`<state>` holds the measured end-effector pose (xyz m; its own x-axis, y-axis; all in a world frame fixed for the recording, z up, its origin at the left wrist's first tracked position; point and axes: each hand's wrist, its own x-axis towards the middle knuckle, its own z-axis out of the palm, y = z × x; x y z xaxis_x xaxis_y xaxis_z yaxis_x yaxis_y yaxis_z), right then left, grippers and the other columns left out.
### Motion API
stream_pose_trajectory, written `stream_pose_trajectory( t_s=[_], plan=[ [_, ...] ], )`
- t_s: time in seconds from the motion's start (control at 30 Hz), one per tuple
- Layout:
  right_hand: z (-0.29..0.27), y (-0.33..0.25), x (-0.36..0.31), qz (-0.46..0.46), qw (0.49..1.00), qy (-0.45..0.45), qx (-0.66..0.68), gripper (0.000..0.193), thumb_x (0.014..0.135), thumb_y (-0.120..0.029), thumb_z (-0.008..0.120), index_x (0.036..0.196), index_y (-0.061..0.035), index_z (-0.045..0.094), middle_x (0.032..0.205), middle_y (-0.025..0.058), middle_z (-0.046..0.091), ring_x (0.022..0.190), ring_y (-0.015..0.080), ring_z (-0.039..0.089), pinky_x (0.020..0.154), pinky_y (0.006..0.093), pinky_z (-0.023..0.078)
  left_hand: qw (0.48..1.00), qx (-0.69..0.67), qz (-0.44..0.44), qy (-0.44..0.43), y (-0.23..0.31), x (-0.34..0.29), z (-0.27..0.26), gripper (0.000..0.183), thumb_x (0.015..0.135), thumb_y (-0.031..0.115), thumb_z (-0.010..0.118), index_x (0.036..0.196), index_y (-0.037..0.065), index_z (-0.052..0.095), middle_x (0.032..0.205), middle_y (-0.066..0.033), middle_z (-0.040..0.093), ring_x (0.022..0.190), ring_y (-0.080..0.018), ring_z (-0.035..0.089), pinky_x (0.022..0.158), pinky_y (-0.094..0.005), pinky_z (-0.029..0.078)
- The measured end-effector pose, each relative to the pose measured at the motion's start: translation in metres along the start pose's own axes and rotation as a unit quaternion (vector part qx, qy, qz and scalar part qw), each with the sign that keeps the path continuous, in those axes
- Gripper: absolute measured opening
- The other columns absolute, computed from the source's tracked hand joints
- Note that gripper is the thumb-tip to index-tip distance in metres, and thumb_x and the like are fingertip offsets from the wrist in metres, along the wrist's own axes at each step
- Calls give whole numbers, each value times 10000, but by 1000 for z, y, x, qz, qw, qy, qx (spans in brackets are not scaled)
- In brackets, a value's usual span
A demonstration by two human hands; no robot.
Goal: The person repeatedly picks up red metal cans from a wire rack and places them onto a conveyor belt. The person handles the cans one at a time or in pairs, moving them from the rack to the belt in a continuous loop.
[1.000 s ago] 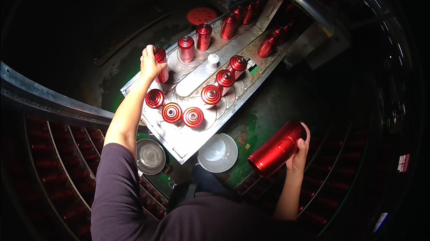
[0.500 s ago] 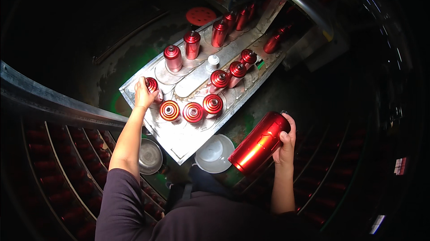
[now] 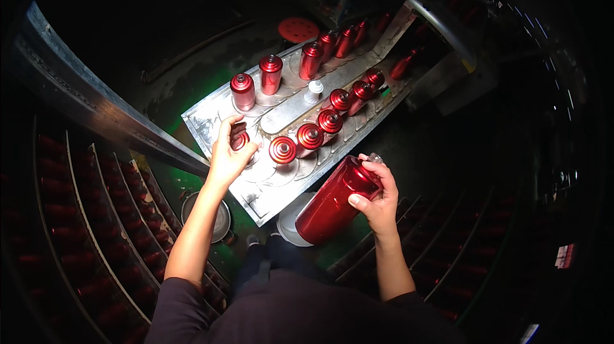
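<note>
In my right hand [image 3: 378, 200] is a large, glossy red metal bottle [image 3: 336, 203], gripped at its necked upper end. It is tilted, its wide base pointing down and left, beside the conveyor table's near right edge. My left hand [image 3: 225, 155] is over the table's left end, thumb and fingers spread around the top of a standing red bottle [image 3: 240, 140]. A gap shows between the thumb and index finger, and the hand partly hides that bottle. To its right stands another red bottle [image 3: 282, 150] with a stepped, ringed shoulder.
Several red bottles stand in two rows along the metal conveyor table [image 3: 259, 206], which leads into a metal hood [image 3: 441, 27]. A small white piece [image 3: 313, 91] sits on the centre strip. Below are a pale bucket [image 3: 291, 226] and racks of red bottles [image 3: 83, 235] on both sides.
The standing bottles have shifted around the conveyor. My left hand has moved right and its fingers have spread. My right hand has brought its bottle left, nearer the table.
</note>
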<state>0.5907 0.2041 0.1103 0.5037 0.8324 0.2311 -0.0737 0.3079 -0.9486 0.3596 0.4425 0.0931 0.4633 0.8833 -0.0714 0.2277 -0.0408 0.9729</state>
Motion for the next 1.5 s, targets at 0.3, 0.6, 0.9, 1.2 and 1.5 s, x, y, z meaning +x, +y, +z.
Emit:
stream_pose_trajectory(
  t_s=[0.3, 0.6, 0.9, 1.2, 1.5],
  plan=[
    [15, -23, 10, -27, 978, -101, -178, 594, 675, -157, 905, 1227, -114, 690, 1333, 180, 533, 1234, 309, 561, 1018, 414, 503, 961, 106, 70, -246, 107, -90, 96, 1126, 658, 188, 882, 1543, 17, 207, 1464, -267, 410, 1368, -420, 461, 1126, -453, 415],
    [23, -30, 33, -14, 973, -185, -135, 1021, 693, -230, 911, 1556, -109, 380, 1500, 209, 392, 1350, 336, 471, 1116, 437, 411, 978, 108, 122, -133, 90, -94, 90, 1106, 600, 106, 856, 1520, 53, 244, 1413, -233, 477, 1292, -392, 532, 1084, -451, 446],
    [34, 28, 76, 9, 964, -164, -211, 777, 574, -156, 916, 1246, -49, 539, 1202, 134, 589, 1121, 281, 610, 980, 386, 508, 959, 254, 102, -76, 55, -64, 92, 1197, 650, 104, 851, 1576, 116, 92, 1489, -258, 379, 1369, -445, 412, 1143, -521, 348],
    [34, 212, 123, 78, 924, 88, -364, 796, 586, -187, 898, 1263, -74, 493, 1279, 197, 496, 1216, 387, 506, 1043, 446, 455, 987, 139, -66, -48, 33, -85, 46, 997, 732, 73, 781, 1548, 19, 210, 1492, -234, 369, 1415, -343, 400, 1155, -454, 372],
    [-7, 215, 136, 186, 887, 103, -409, 890, 607, -148, 865, 1382, -84, 431, 1392, 249, 414, 1276, 444, 490, 1089, 443, 451, 974, 180, -83, -108, 48, -109, 54, 885, 752, 99, 798, 1506, 77, 336, 1429, -212, 495, 1288, -347, 541, 1071, -489, 451]
  ],
)
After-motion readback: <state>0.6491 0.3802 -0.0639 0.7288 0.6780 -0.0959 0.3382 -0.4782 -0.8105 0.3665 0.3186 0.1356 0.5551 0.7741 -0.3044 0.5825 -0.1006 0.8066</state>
